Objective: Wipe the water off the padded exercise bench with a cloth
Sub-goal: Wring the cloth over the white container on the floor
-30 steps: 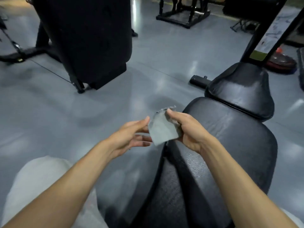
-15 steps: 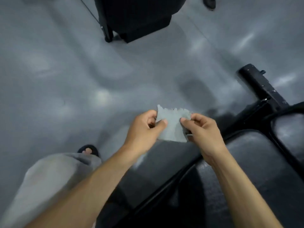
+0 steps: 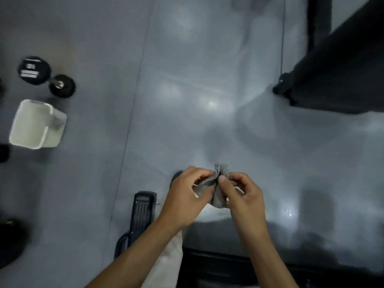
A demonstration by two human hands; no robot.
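Grey cloth [image 3: 218,188] is bunched between the left hand [image 3: 187,196] and right hand [image 3: 243,196], pinched by both over the floor, likely for wringing or refolding. Half a second ago it was held flatter; the bench [image 3: 259,271] has slid to the bottom edge.

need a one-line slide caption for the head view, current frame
Both hands, left hand and right hand, bunch a grey cloth above the grey gym floor.

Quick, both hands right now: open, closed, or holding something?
Left hand: closed, fingers pinching the grey cloth.
Right hand: closed, fingers pinching the same cloth, bunched between the two hands.
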